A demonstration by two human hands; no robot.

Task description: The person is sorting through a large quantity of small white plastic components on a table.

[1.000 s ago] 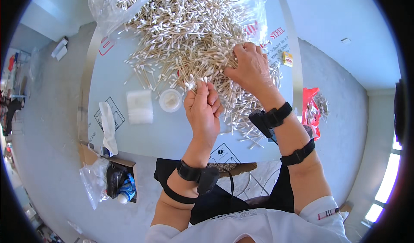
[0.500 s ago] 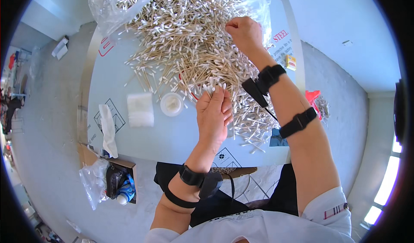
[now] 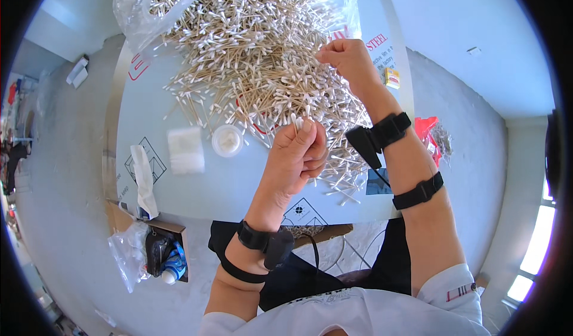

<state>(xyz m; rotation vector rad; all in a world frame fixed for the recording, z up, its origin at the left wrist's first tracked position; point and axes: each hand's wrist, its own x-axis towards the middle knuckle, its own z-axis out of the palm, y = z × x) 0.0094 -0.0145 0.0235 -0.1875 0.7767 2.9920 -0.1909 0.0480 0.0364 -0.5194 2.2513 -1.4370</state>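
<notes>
A big loose heap of cotton swabs (image 3: 256,55) with white tips and pale sticks covers the far and middle part of the table. My left hand (image 3: 296,157) is closed at the heap's near edge, a few cotton swabs (image 3: 298,121) poking up between thumb and fingers. Over the right side of the heap, my right hand (image 3: 351,64) has thumb and fingers pinched together. Whatever that pinch holds, if anything, is too small to make out. Left of the left hand stands a round white tub (image 3: 227,141), beside a stack of white square pads (image 3: 185,150).
Clear plastic bagging (image 3: 134,8) lies around the heap's far end. A white strip of cloth or paper (image 3: 143,178) rests at the table's left. A small yellow box (image 3: 391,78) sits near the right edge. Below the left corner is an open carton (image 3: 183,234) with a bottle.
My right hand has drawn back toward me and to the right, still pinched. My left hand has turned slightly and shifted right over the table, keeping its swabs. The whole view has shifted a little.
</notes>
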